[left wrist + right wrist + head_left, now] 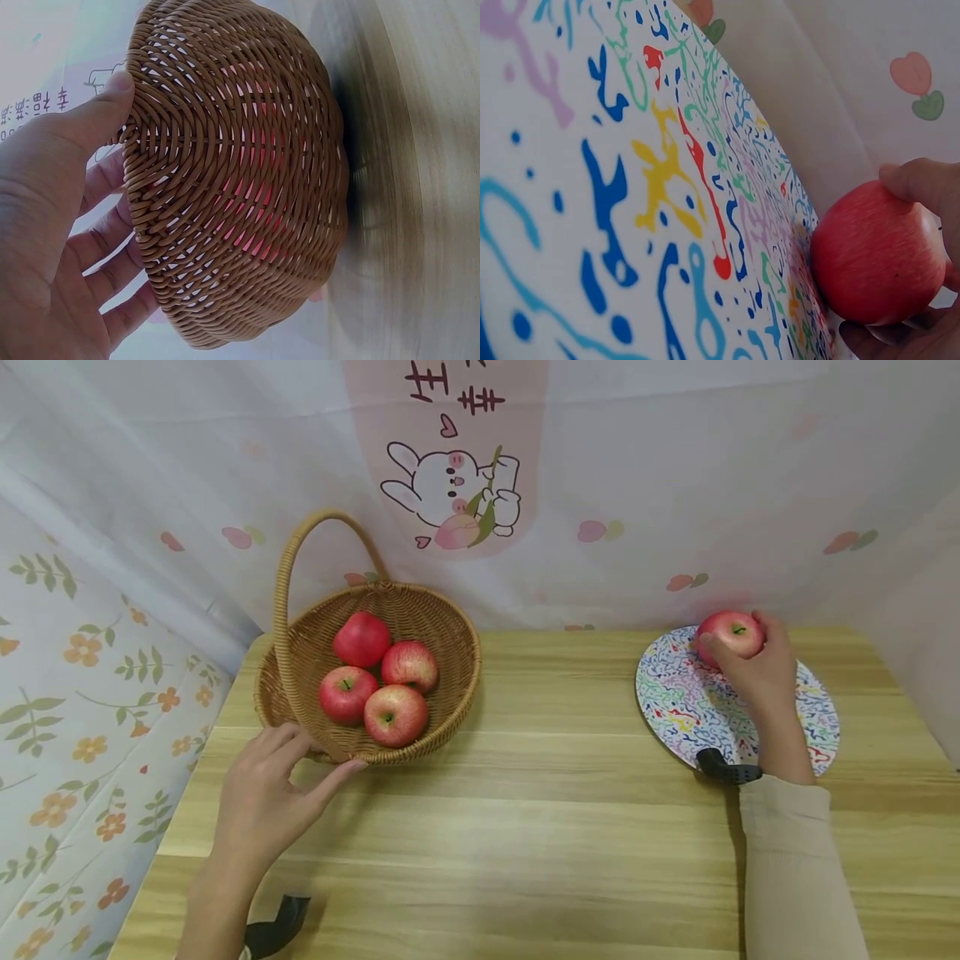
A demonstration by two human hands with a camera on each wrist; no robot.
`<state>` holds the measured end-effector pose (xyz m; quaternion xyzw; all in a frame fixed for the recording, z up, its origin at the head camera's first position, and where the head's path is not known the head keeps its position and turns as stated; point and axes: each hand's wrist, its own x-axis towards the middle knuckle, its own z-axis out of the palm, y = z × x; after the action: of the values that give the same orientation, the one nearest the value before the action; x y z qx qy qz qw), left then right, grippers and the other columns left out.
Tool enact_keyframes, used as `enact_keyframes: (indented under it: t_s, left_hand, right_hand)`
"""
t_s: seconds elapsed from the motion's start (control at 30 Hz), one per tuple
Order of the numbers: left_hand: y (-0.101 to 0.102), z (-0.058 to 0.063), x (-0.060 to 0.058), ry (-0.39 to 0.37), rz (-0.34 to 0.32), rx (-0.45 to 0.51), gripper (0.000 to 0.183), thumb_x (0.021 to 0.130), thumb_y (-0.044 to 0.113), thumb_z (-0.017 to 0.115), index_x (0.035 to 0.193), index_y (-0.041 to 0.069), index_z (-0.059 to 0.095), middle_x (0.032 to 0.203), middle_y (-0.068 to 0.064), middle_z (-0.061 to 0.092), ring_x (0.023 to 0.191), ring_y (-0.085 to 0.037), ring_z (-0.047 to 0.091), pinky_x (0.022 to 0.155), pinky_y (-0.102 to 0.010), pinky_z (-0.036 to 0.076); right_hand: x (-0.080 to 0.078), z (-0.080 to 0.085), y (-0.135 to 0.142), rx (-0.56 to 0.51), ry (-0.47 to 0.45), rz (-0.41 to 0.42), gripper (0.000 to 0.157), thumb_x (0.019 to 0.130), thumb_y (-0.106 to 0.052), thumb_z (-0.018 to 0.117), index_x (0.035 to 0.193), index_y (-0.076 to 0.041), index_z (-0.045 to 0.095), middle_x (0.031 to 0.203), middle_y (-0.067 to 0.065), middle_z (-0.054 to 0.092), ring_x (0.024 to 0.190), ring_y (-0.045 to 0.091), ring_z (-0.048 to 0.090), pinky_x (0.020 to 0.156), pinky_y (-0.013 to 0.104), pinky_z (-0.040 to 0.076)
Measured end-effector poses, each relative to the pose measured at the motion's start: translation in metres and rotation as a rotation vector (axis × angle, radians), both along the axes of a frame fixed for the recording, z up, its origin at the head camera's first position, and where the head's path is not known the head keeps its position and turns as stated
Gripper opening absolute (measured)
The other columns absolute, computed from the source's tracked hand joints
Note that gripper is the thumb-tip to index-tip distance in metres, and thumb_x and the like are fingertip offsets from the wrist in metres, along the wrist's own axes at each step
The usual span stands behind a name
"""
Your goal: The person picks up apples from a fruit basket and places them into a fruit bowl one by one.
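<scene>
A wicker basket (457, 693) with a tall arched handle stands at the table's left and holds several red apples (396, 716). My left hand (273, 793) grips the basket's near rim, thumb on one side and fingers on the other; the left wrist view shows the thumb over the woven edge (139, 187). At the right, my right hand (765, 681) holds a red apple (877, 255) between thumb and fingers. That apple sits at the far part of a round board (675, 727) with a colourful splatter pattern, and appears to touch its surface.
The wooden table (540, 827) runs between basket and board. Behind it hangs a white curtain (637, 468) with a rabbit print, close to the basket and the board's far edge. A flowered cloth (97, 735) hangs at the left.
</scene>
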<state>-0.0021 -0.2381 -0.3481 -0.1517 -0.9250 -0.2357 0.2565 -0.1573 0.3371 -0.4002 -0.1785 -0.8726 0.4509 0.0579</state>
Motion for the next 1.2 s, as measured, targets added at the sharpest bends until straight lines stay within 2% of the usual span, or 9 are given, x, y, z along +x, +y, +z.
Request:
enact_keyframes:
  t_s: [0.07,0.1,0.13,0.23,0.3,0.33,0.37,1.0,1.2]
  left_hand:
    - [-0.0004,-0.0001,0.0003,-0.001,0.003,-0.002,0.060,0.089,0.069,0.073,0.079,0.010,0.070,0.083,-0.001,0.068,0.079,-0.021,0.062,0.074,-0.030,0.042]
    - [-0.0005,-0.0004,0.0003,0.001,0.005,-0.006,0.062,0.090,0.071,0.070,0.079,0.010,0.069,0.083,-0.001,0.068,0.079,-0.021,0.062,0.074,-0.030,0.042]
    - [-0.0007,-0.0002,0.0003,0.000,0.005,-0.006,0.058,0.087,0.067,0.077,0.079,0.010,0.069,0.083,-0.001,0.068,0.079,-0.021,0.062,0.074,-0.030,0.042]
    - [-0.0003,-0.0001,-0.0001,0.019,0.006,-0.016,0.058,0.088,0.067,0.076,0.078,0.010,0.069,0.083,-0.001,0.068,0.078,-0.022,0.063,0.073,-0.030,0.042]
    - [0.0005,-0.0003,-0.0003,0.029,0.007,-0.021,0.066,0.091,0.075,0.065,0.078,0.010,0.069,0.083,-0.001,0.068,0.077,-0.022,0.063,0.072,-0.030,0.042]
    - [0.0008,-0.0003,-0.0003,0.034,0.006,-0.021,0.066,0.091,0.074,0.065,0.078,0.010,0.069,0.083,-0.001,0.069,0.077,-0.022,0.063,0.072,-0.030,0.043]
    - [0.0012,-0.0003,-0.0003,0.034,0.008,-0.022,0.071,0.093,0.078,0.057,0.078,0.011,0.069,0.083,-0.001,0.069,0.077,-0.022,0.063,0.072,-0.030,0.043]
    - [0.0000,-0.0011,0.0011,0.018,0.003,-0.005,0.068,0.093,0.077,0.060,0.079,0.010,0.069,0.084,-0.001,0.068,0.078,-0.022,0.063,0.072,-0.032,0.042]
    - [-0.0006,-0.0013,-0.0001,0.040,-0.008,-0.011,0.065,0.093,0.074,0.063,0.080,0.010,0.070,0.084,-0.002,0.070,0.079,-0.023,0.064,0.073,-0.032,0.043]
  right_hand:
    - [0.0004,-0.0003,-0.0006,-0.006,-0.002,0.000,0.095,0.097,-0.054,0.069,0.169,-0.017,0.019,0.172,0.014,0.028,0.151,0.040,0.036,0.124,0.054,0.032]
    - [0.0005,-0.0005,-0.0010,-0.009,-0.001,-0.001,0.095,0.097,-0.054,0.069,0.169,-0.017,0.019,0.172,0.013,0.028,0.151,0.040,0.036,0.124,0.055,0.033]
    - [0.0006,-0.0006,-0.0007,-0.010,-0.006,-0.001,0.095,0.097,-0.055,0.068,0.169,-0.018,0.018,0.172,0.013,0.027,0.151,0.040,0.036,0.124,0.055,0.032]
    - [0.0014,-0.0008,0.0002,-0.011,-0.014,0.003,0.094,0.098,-0.055,0.067,0.170,-0.020,0.017,0.173,0.014,0.025,0.153,0.041,0.033,0.124,0.056,0.031]
    - [0.0019,-0.0013,0.0005,-0.011,-0.016,0.005,0.094,0.099,-0.055,0.067,0.170,-0.020,0.016,0.174,0.013,0.025,0.154,0.042,0.031,0.124,0.057,0.031]
    - [0.0022,-0.0014,0.0009,-0.010,-0.016,0.008,0.093,0.099,-0.055,0.067,0.170,-0.020,0.016,0.174,0.014,0.024,0.155,0.042,0.030,0.124,0.057,0.030]
    - [0.0024,-0.0014,0.0009,-0.009,-0.015,0.010,0.094,0.099,-0.055,0.066,0.170,-0.020,0.016,0.174,0.014,0.024,0.155,0.042,0.030,0.124,0.058,0.030]
    - [0.0029,-0.0045,-0.0034,-0.019,0.012,0.026,0.094,0.100,-0.056,0.066,0.169,-0.019,0.015,0.174,0.014,0.022,0.158,0.040,0.027,0.125,0.056,0.029]
    - [0.0020,-0.0008,-0.0029,-0.029,0.002,0.023,0.094,0.101,-0.055,0.065,0.170,-0.017,0.013,0.174,0.016,0.020,0.158,0.041,0.027,0.124,0.055,0.030]
